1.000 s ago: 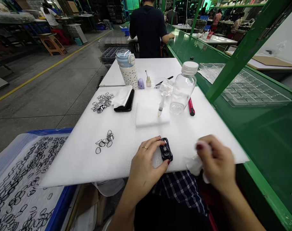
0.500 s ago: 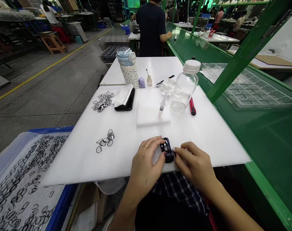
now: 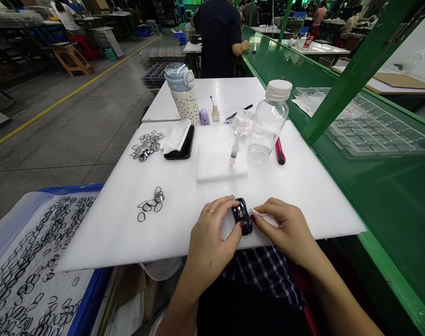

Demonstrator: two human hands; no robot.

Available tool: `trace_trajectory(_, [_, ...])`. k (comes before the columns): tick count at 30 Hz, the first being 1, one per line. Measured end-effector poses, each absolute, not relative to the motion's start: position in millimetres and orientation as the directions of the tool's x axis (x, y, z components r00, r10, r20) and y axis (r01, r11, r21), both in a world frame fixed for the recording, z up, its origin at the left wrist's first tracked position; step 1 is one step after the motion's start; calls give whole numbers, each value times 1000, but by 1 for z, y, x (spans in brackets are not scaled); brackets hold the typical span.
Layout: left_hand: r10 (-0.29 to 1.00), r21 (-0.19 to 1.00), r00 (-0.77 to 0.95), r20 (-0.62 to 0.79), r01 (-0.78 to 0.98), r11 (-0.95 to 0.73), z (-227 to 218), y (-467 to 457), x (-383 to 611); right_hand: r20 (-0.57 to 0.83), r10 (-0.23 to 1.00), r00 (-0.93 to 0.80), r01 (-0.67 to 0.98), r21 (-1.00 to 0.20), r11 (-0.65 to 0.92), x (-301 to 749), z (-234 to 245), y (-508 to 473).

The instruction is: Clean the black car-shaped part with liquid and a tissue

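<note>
1. Black glossy part (image 3: pixel 242 216) lies on white foam board (image 3: pixel 303 186), near the front edge, roughly centre, directly in front of the person.
2. Left hand (image 3: pixel 212 233) wraps it from the left: thumb and fingers curled round the part's sides, pinning it to the board. Ring on one finger.
3. Right hand (image 3: pixel 285 228) sits just right of the part, fingers bent and pinching a small white wipe (image 3: pixel 264 217); the wipe's tip meets the part's right edge.
4. Behind the part: a white foam pad (image 3: pixel 215 163) w/ a syringe (image 3: pixel 235 150) resting tip-down on it.
5. Right of the pad: clear plastic bottle (image 3: pixel 267 126), white cap, upright; a red pen (image 3: pixel 279 153) lies just beside it.
6. Left of the hands: small cluster of black rings (image 3: pixel 151 205); a bigger pile of rings (image 3: pixel 145 145) further back, next to a black phone (image 3: pixel 182 148) w/ a white cloth (image 3: pixel 175 135) on top.
7. Back of the board: dotted drink bottle (image 3: pixel 184 95) w/ blue lid, small purple item, tiny vial.
8. Far left, lower: blue tray (image 3: pixel 89 298) full of loose black rings.
9. Right: green bench (image 3: pixel 390 196) w/ clear compartment tray (image 3: pixel 373 133).
10. Another person (image 3: pixel 217 37) in dark top stands at the next table, back turned.
</note>
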State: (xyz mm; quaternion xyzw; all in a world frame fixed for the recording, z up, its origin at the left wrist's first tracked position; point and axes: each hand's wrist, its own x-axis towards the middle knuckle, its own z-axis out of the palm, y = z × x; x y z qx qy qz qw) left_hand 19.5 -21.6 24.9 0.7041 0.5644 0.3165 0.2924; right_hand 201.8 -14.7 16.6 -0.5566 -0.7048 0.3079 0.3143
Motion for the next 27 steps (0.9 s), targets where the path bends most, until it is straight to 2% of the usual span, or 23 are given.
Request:
trace_trajectory(5, [982, 769, 161, 99, 613, -179, 26, -19, 20, 94, 981, -167, 610, -772, 178, 199, 18, -15])
trace_trajectory(12, [981, 767, 165, 99, 615, -181, 25, -20, 20, 25, 988, -149, 719, -684, 126, 191, 26, -13])
trace_trajectory(15, [966, 755, 243, 90, 616, -225, 28, -16, 11, 35, 983, -182, 678, -720, 151, 195, 25, -11])
trace_trajectory(18, [884, 722, 467, 38, 599, -347, 32, -7, 2, 170, 970, -174, 557, -795, 239, 202, 17, -15])
trace_trajectory(20, [855, 708, 517, 36, 591, -387, 31, -2, 0, 306, 945, -114, 523, -790, 319, 204, 9, -22])
trace_trajectory(24, [934, 698, 321, 158, 632, -335, 21, -1, 9, 579, 808, -110, 607, -604, 516, 204, -8, -37])
trace_trajectory(27, [942, 694, 283, 182, 641, -327, 14, -4, 11, 672, 724, -155, 638, -491, 593, 201, -15, -41])
